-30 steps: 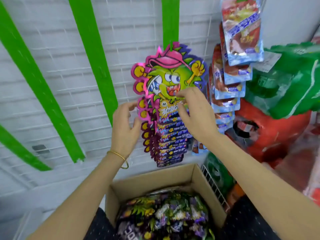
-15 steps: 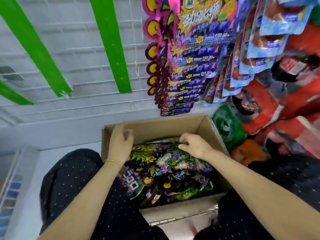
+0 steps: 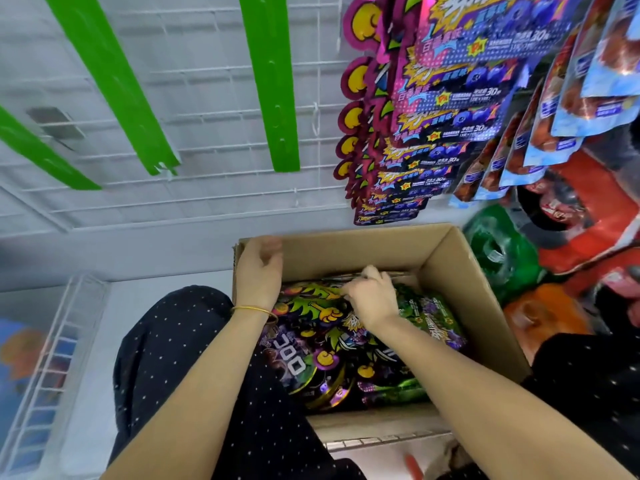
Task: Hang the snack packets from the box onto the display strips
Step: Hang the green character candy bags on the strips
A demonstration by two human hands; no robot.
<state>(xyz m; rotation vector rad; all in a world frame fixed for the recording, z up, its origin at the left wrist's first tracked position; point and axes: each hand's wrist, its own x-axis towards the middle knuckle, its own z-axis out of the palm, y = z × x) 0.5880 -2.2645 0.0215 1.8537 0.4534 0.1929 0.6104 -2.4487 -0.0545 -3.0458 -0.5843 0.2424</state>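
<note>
In box (image 3: 453, 271), right hand (image 3: 375, 301) grip unclear

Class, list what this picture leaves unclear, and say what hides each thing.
Head view:
1. Right hand: fingers curled down among the boxed packets; a grip cannot be confirmed.
2. Left hand: fingers motion-blurred at the box rim.
3. Hanging purple packets: tops cut off by the upper edge.

The right hand (image 3: 372, 301) hides its fingertips among the packets (image 3: 311, 341) in the box (image 3: 467, 289), so its grip is unclear. The left hand (image 3: 258, 275) has blurred fingers. The hanging packets (image 3: 433, 133) run off the top edge.
</note>
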